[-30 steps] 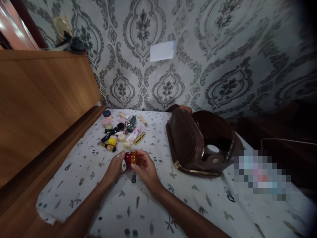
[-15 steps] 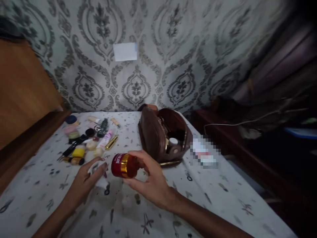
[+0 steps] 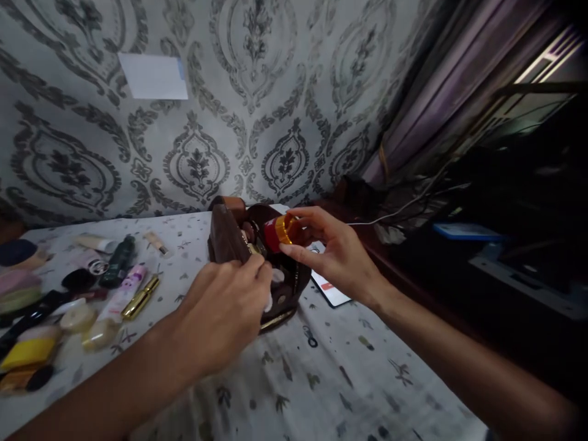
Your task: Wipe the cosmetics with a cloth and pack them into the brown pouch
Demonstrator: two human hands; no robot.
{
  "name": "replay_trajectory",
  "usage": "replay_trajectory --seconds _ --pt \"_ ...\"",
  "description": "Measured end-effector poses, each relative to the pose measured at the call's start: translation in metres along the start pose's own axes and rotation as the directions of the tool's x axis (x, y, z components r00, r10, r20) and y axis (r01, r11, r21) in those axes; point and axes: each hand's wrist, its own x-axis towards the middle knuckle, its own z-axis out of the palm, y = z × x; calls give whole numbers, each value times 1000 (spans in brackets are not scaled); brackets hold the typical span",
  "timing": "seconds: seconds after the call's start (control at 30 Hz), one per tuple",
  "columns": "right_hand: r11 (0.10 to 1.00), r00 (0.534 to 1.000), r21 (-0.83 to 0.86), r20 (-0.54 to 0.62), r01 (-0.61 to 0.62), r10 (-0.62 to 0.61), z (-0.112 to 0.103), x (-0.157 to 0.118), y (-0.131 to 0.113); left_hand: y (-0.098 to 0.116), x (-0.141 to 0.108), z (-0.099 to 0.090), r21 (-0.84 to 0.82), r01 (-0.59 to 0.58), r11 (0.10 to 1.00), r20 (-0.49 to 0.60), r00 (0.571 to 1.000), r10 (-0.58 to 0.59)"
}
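Observation:
My right hand (image 3: pixel 337 251) grips a red jar with a gold band (image 3: pixel 278 233), tilted over the opening of a brown handbag (image 3: pixel 226 229). My left hand (image 3: pixel 229 303) is closed at the bag's near left rim, fingers curled down. A scrap of white tissue (image 3: pixel 268 301) shows below its fingertips; how the fingers hold the rim is hidden. Inside the unzipped bag, a white round cap (image 3: pixel 278 276) and other small items are partly visible.
Cosmetics lie at the left, among them a gold tube (image 3: pixel 140 298), a pink-and-white tube (image 3: pixel 124 293), a dark green bottle (image 3: pixel 118 262) and a yellow item (image 3: pixel 30 350). A phone (image 3: pixel 334 294) lies right of the bag. The patterned wall (image 3: pixel 197 159) rises behind the table.
The view has swung right. My right hand has carried the red jar from over the table to the bag's opening. My left hand, with the white tissue, has moved to the bag's rim.

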Motion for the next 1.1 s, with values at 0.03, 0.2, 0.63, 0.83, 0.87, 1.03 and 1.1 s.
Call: replay_trajectory --seconds 0.03,0.2,0.63,0.83,0.87,1.03,1.1 --pt "999 1000 -47 25 15 -14 -1 1 3 -2 6 1 44 -10 999 55 998 7" --pt "979 985 -186 164 88 -58 -4 8 12 -7 7 16 49 -99 994 57 994 97" --pt "911 906 -331 413 247 -96 -8 19 19 -24 -19 67 -26 -245 969 -37 969 244" --pt "865 801 -353 592 356 -89 -10 24 18 -30 -31 84 -97 -195 976 -7 981 195" --pt "854 782 -361 617 375 -83 -10 26 18 -31 -32 86 -82 -198 977 -6 980 198" --pt "815 690 -363 722 452 -61 -7 39 9 -28 -32 88 71 -281 957 -86 954 287" --pt "814 622 -335 782 474 -40 -4 47 4 -22 -31 82 141 -265 954 -70 958 277"
